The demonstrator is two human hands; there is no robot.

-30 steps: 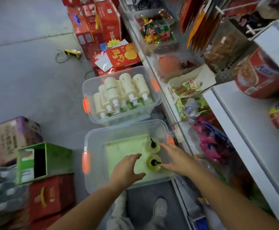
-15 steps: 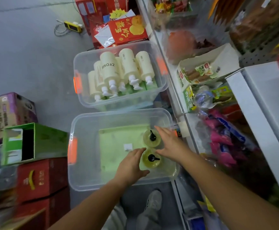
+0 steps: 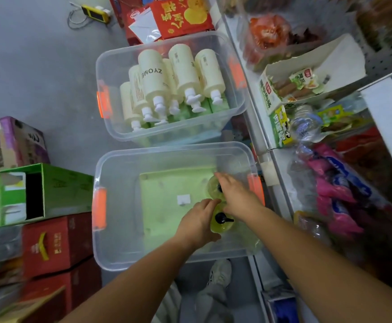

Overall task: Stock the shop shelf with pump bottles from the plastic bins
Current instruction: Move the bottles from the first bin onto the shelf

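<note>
**Q:** Head view. Where are the pump bottles?

**A:** From my remote feed I log two yellow-green ones with black pumps. Both stand upright at the right end of the near bin [image 3: 118,224]. The near bottle [image 3: 223,226] is closest to the person and the far bottle [image 3: 211,185] is just beyond it. I cannot tell whether the two touch.

**Q:** Hands?

**A:** The left hand [image 3: 198,223] is wrapped round the left flank of the near bottle, fingers curled over its shoulder and thumb on the near side. I record that as a grasp. The right hand [image 3: 238,198] lies across the far bottle and covers most of its top, fingers reaching forward. I cannot tell whether they have closed on it.

**Q:** What else is in that bin?

**A:** A pale green sheet [image 3: 167,183] lies on the floor, with a small white label [image 3: 183,199] on it. There is an orange latch [image 3: 99,207] at each end.

**Q:** Surroundings?

**A:** The far bin [image 3: 111,127] sits directly beyond. It holds cream bottles [image 3: 154,75] lying down with their pumps toward the camera, one lettered ZYOME. The shelf [image 3: 386,113] runs along the right, with pink packets [image 3: 330,183] on the level below its white board. On the left, a green box [image 3: 66,187] sits atop red cartons [image 3: 55,243], and a purple carton [image 3: 8,141] is behind. A shoe [image 3: 220,271] shows just below the near bin.
</note>
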